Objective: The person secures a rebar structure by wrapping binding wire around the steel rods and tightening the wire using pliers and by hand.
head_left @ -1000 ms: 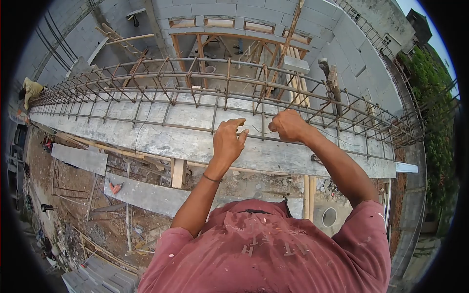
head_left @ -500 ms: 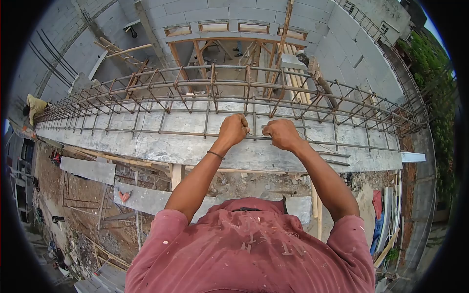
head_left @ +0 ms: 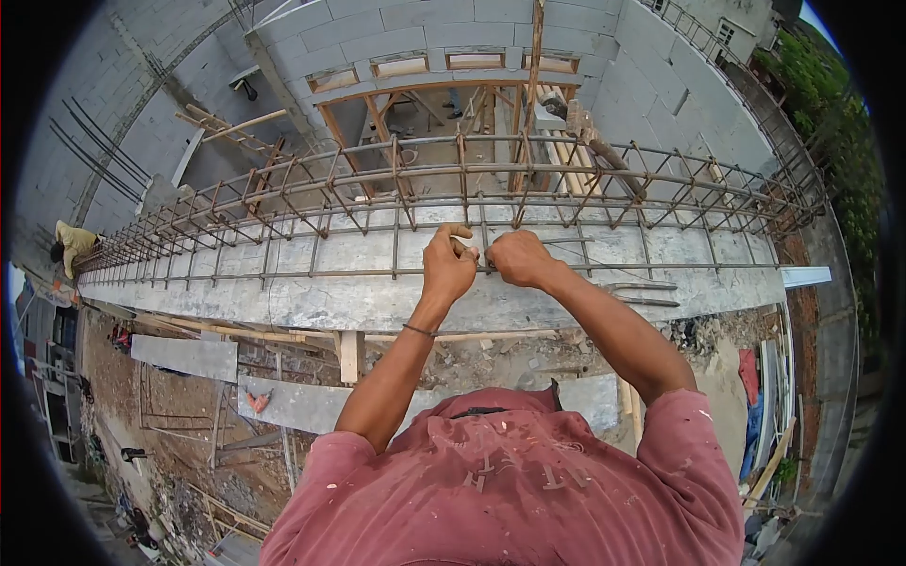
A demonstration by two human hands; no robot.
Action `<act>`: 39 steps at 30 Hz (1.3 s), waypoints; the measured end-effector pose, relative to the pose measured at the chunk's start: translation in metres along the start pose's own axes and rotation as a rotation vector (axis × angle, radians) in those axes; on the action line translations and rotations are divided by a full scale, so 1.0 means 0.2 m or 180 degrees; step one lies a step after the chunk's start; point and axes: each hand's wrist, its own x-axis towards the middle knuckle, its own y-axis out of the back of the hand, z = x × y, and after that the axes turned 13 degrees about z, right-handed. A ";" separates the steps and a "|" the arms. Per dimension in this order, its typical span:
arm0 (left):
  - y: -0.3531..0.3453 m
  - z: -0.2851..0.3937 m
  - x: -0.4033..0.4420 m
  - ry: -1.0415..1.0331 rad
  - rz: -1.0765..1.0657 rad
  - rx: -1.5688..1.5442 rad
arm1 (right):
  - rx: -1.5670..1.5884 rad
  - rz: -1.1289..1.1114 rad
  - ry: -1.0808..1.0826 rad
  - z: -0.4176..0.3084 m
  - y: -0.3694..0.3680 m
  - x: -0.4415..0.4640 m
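A long rebar cage [head_left: 585, 177] of bars and square stirrups lies across a pale grey board [head_left: 368, 300] in front of me. Both my hands are close together at its near bottom bar, beside a stirrup. My left hand [head_left: 447, 269] is curled, its index finger lifted a little from the thumb; whatever it pinches is hidden. My right hand [head_left: 519, 258] is closed in a fist just right of that stirrup, its contents too small to make out. Right of it, a metal tool with two handles [head_left: 646, 294], possibly pincers, lies on the board, partly behind my forearm.
Another person [head_left: 75, 243] bends over the cage's far left end. Below the board's near edge are rubble ground, a wooden post [head_left: 350, 357] and lower planks [head_left: 184, 357]. Grey block walls [head_left: 415, 38] and timber props [head_left: 530, 94] stand beyond the cage.
The view has shifted slightly. My left hand has loosened from a fist, its index finger lifting. My right hand has moved left, nearer the left hand and the stirrup.
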 end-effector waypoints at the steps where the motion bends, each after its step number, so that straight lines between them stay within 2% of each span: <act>1: 0.00 0.00 -0.04 0.0061 0.0039 -0.0143 | -0.0078 -0.0157 -0.0040 -0.03 0.02 0.01; 3: -0.01 -0.02 -0.05 0.0101 0.0089 -0.0296 | -0.0018 -0.0163 -0.0226 -0.05 0.06 0.01; 5: -0.03 -0.06 -0.08 0.0708 0.0215 -0.1055 | 0.0033 -0.0201 -0.0371 -0.08 0.09 0.03; 6: -0.04 -0.06 -0.09 0.0723 0.0237 -0.1059 | 0.0023 -0.0228 -0.0529 -0.09 0.10 0.04; 8: -0.10 -0.05 -0.10 0.1419 0.0500 -0.1949 | 0.0002 -0.0258 -0.0658 -0.13 0.11 0.06; 10: -0.17 -0.04 -0.12 0.1467 0.0556 -0.1939 | 0.0360 -0.0158 -0.1051 -0.16 0.13 0.05; 14: -0.21 0.01 -0.28 0.1256 0.0843 -0.2004 | 0.0885 -0.0147 -0.1318 -0.08 0.07 -0.07; 16: -0.21 -0.01 -0.38 0.0652 0.0943 -0.1154 | 0.1490 0.0071 -0.1286 -0.12 0.14 -0.12; 18: -0.25 -0.02 -0.46 0.0483 0.1133 -0.1143 | 0.1446 0.0145 -0.1221 -0.17 0.20 -0.16; 21: -0.29 -0.06 -0.53 -0.0401 0.1426 -0.0749 | 0.1317 0.0527 -0.1077 -0.19 0.19 -0.19; 22: -0.29 -0.08 -0.54 -0.0400 0.1420 -0.0750 | 0.1233 0.0789 -0.0967 -0.18 0.19 -0.20; 23: -0.30 -0.11 -0.54 -0.0852 0.1168 -0.0189 | 0.1231 0.0784 -0.0965 -0.18 0.19 -0.19; 24: -0.31 -0.14 -0.54 -0.1282 0.0909 0.0378 | 0.1159 0.0631 -0.0948 -0.18 0.19 -0.19; 25: -0.32 -0.17 -0.54 -0.1271 0.0922 0.0380 | 0.1084 0.0485 -0.0923 -0.18 0.20 -0.18; 27: -0.34 -0.15 -0.52 -0.1872 0.0826 0.0871 | 0.1113 0.0434 -0.1026 -0.20 0.24 -0.18; 30: -0.26 -0.03 -0.55 -0.1823 0.0441 0.1178 | 0.1275 0.0470 -0.1117 -0.17 0.23 -0.20; 34: -0.19 -0.07 -0.52 -0.1680 0.0302 0.1353 | 0.1370 0.0510 -0.1081 -0.14 0.21 -0.20; 37: -0.13 -0.09 -0.44 -0.1751 0.0252 0.1109 | 0.1289 0.0403 -0.1115 -0.13 0.23 -0.21; 39: -0.08 -0.09 -0.35 -0.1573 0.0217 0.0679 | 0.1314 0.0465 -0.1108 -0.12 0.21 -0.21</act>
